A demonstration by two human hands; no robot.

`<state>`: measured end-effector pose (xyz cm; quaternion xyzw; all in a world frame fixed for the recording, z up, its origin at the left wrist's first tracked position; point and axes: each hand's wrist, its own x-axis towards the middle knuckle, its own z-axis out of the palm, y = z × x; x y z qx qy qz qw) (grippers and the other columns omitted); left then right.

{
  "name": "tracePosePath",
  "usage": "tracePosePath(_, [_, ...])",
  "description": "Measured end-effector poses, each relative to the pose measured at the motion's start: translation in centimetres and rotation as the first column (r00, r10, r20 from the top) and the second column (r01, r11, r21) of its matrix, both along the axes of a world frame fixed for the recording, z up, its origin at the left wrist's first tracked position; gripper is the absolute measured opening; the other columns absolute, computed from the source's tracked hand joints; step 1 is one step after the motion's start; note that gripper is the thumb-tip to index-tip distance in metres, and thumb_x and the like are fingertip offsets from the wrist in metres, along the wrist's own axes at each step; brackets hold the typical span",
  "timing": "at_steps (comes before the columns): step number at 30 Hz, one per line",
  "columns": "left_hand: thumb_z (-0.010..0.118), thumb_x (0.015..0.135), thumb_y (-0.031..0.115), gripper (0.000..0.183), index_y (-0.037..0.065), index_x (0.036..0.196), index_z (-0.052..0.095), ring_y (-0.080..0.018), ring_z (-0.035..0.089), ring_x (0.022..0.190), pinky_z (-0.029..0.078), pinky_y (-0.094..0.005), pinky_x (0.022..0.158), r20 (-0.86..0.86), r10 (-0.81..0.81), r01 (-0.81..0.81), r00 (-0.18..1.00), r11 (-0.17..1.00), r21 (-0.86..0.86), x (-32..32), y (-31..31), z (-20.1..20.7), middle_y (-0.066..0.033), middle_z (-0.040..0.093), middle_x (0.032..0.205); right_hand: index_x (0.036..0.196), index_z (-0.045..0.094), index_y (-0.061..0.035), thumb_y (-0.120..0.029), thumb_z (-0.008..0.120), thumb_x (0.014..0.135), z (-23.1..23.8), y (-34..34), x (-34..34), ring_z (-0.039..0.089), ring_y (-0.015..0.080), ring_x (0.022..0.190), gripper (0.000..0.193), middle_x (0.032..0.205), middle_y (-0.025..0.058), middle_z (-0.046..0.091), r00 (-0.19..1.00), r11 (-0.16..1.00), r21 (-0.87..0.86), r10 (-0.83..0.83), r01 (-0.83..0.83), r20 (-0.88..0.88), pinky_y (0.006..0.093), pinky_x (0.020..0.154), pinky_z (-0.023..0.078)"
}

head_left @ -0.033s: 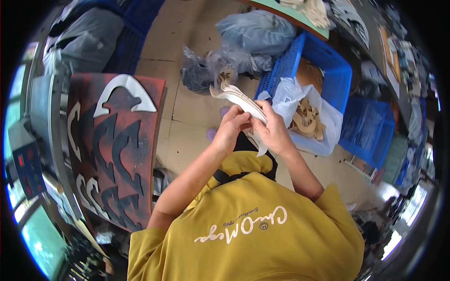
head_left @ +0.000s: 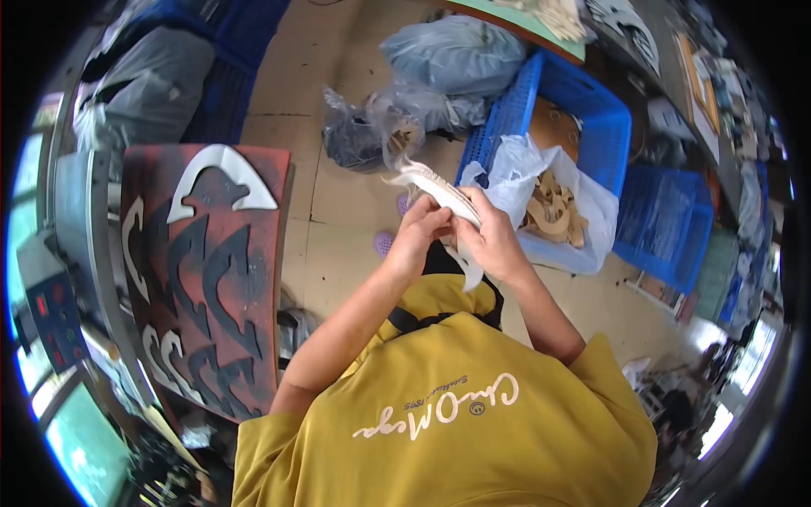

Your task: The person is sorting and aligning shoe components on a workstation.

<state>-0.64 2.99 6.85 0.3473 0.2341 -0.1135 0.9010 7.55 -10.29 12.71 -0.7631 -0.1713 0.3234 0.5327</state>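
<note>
Both my hands hold a small stack of thin, curved white and cream cut pieces (head_left: 443, 191) in front of my body. My left hand (head_left: 416, 239) is closed on the near left side of the stack, thumb on top. My right hand (head_left: 490, 239) pinches its right edge, fingers wrapped round it. The far ends of the layers fan apart slightly. A pale curved tail (head_left: 470, 269) hangs down below my hands. What the material is, I cannot tell.
On my left stands a red-black board (head_left: 270, 194) with white arched pieces (head_left: 253, 193) and dark curved shapes (head_left: 235, 291). Beside it is a control box (head_left: 57, 314). At right, a blue crate (head_left: 610, 127) adjoins a plastic bag (head_left: 598, 224) of tan pieces (head_left: 553, 215). Bagged bundles (head_left: 456, 55) lie ahead.
The far ends of the stacked pieces lie a little closer together than before. Both hands keep their grip, and the whole view has shifted slightly.
</note>
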Motion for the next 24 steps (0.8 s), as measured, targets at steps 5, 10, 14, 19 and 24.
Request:
tracePosePath(5, [0.047, 0.1, 0.016, 0.037, 0.006, 0.136, 0.051, -0.0169, 0.06, 0.109, 0.046, -0.0327, 0.096, -0.004, -0.124, 0.123, 0.992, 0.978, 0.167, 3.2, -4.7, -1.2, -0.0051, 0.062, 0.122, 0.118, 0.061, -0.002, -0.002, 0.061, 0.089, -0.4, -7.1, 6.1, 0.064, 0.0183, 0.073, 0.029, 0.083, 0.0141, 0.067, 0.982, 0.972, -0.221, 0.118, -0.083, 0.149, 0.0335, 0.068, 0.051])
tracePosePath(10, [0.046, 0.101, 0.016, 0.041, 0.009, 0.141, 0.049, -0.0158, 0.059, 0.107, 0.045, -0.0302, 0.095, 0.008, -0.281, 0.269, 0.96, 0.926, 0.264, 6.7, -6.1, -3.9, -0.0056, 0.063, 0.125, 0.116, 0.065, -0.0074, -0.004, 0.063, 0.086, -2.2, -8.5, 20.9, 0.067, 0.0268, 0.076, 0.03, 0.08, 0.0138, 0.07, 0.922, 0.926, -0.354, 0.247, -0.134, 0.298, 0.0377, 0.07, 0.051])
tracePosePath(14, [0.046, 0.101, 0.016, 0.037, 0.008, 0.137, 0.052, -0.0148, 0.059, 0.102, 0.045, -0.029, 0.093, -0.084, -0.413, 0.42, 0.907, 0.865, 0.275, 8.8, -9.3, -8.1, -0.0054, 0.063, 0.122, 0.119, 0.066, -0.0102, -0.004, 0.065, 0.084, -16.5, -11.6, 31.8, 0.067, 0.0337, 0.09, 0.036, 0.093, 0.0138, 0.068, 0.824, 0.884, -0.429, 0.378, -0.185, 0.422, 0.0417, 0.08, 0.051])
tracePosePath(19, [0.044, 0.101, 0.011, 0.037, 0.004, 0.136, 0.053, -0.0172, 0.059, 0.104, 0.046, -0.0322, 0.098, -0.262, -0.392, 0.463, 0.882, 0.822, 0.33, 9.3, -10.0, -9.2, -0.0068, 0.063, 0.119, 0.12, 0.067, -0.0104, -0.005, 0.066, 0.083, -26.2, -13.8, 34.0, 0.061, 0.0337, 0.108, 0.038, 0.113, 0.014, 0.062, 0.81, 0.937, -0.348, 0.218, -0.018, 0.545, 0.0418, 0.091, 0.05])
tracePosePath(24, [0.047, 0.098, 0.01, 0.03, 0.003, 0.126, 0.057, -0.0265, 0.067, 0.097, 0.052, -0.0372, 0.09, -0.239, -0.304, 0.387, 0.922, 0.739, 0.551, 12.8, -9.8, -12.0, -0.0148, 0.07, 0.113, 0.108, 0.073, -0.0054, -0.005, 0.071, 0.081, -26.8, -13.8, 33.8, 0.063, 0.0297, 0.101, 0.027, 0.103, 0.0112, 0.065, 0.721, 0.973, -0.213, 0.086, 0.087, 0.687, 0.0386, 0.089, 0.052])
